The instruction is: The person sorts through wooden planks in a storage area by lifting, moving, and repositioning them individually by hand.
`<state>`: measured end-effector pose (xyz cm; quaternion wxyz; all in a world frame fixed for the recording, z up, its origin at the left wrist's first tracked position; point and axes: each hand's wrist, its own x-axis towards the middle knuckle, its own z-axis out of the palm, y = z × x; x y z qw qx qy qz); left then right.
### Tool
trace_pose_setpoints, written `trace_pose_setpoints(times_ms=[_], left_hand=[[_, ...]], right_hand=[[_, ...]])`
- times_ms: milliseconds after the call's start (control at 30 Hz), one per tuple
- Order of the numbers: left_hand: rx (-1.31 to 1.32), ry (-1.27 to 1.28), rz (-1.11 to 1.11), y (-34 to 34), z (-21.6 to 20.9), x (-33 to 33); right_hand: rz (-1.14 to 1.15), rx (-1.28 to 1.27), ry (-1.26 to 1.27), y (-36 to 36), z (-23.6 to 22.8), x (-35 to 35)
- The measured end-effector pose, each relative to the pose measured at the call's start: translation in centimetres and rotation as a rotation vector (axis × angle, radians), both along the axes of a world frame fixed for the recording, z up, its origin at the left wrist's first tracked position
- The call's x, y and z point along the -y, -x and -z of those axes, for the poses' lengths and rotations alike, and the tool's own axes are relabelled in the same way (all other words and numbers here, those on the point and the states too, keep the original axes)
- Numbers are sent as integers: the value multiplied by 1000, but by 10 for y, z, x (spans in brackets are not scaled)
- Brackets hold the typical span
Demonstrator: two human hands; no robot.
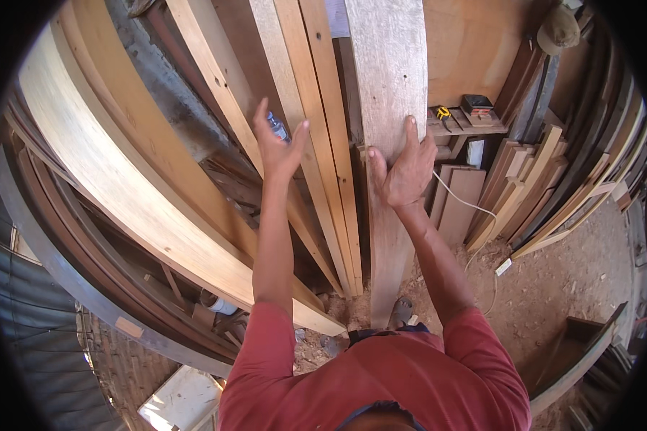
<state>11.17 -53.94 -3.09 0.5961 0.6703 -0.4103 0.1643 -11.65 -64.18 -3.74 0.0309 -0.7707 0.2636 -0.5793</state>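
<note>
Steady the pale wooden plank [389, 57] at upper centre with your right hand's [407, 174] thumb and fingers spread across its face, your left hand [279, 154] splayed and seemingly empty beside the small bottle [279, 130].

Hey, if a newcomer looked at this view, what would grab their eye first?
Probably the wide pale board in the upper middle, with the right hand resting on it. Next might come the long, light plank sweeping across the left side, bent by the lens, and the red shirt filling the bottom.
</note>
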Motion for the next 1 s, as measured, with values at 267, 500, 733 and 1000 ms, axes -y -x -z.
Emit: trace_pose_setpoints(times_ms=[267,500,733,1000], left_hand=[[-767,-52,511,-46,27,33],[-798,35,492,-19,55,-42],[-628,59,579,59,33,-163],[-516,216,625,112,0,-212]], right_hand=[[-21,16,-31,0,2,7],[-6,32,-12,0,4,7],[-7,95,9,-3,9,8],[34,113,57,-5,14,7]])
